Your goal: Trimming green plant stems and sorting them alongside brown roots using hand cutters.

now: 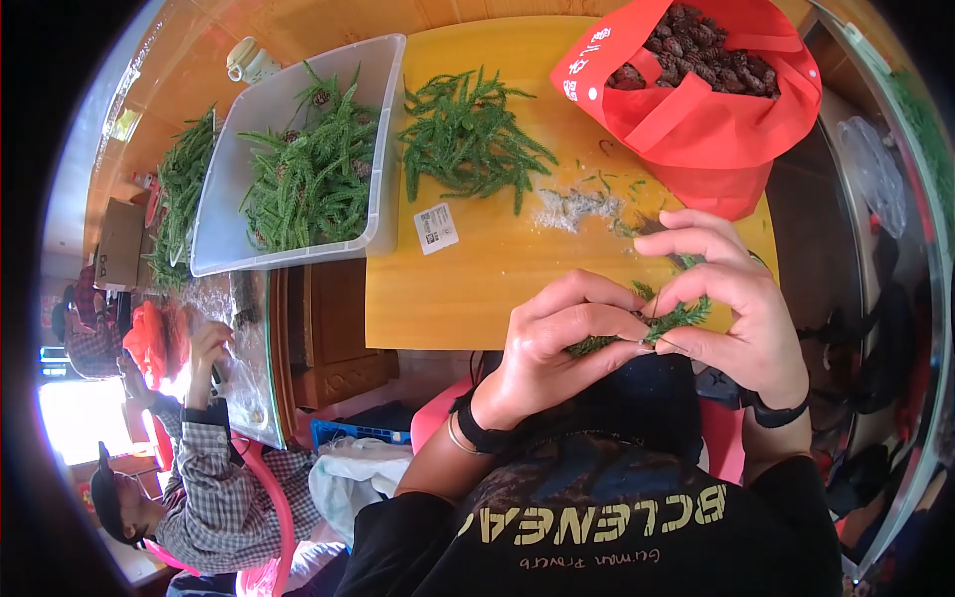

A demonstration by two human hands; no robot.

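Between my two hands is a small artificial pine sprig (682, 316), held over the near edge of the yellow table (448, 308). My left hand (559, 336) is closed, its thumb and forefinger pinching the sprig's left part. From the other side my right hand (744, 313) pinches the same sprig with thumb and forefinger, its other fingers raised and curved. The fingertips of both hands almost meet, and they partly hide the sprig's middle. Beyond the hands, whitish crumbs and green bits (582, 207) lie scattered on the tabletop.
A pile of green sprigs (473, 139) lies beside a clear plastic bin (386, 199) of sprigs with pine cones. A red bag (711, 139) full of pine cones stands far right. A white label (436, 229) lies nearby. At left, another person (224, 488) sits at a second table.
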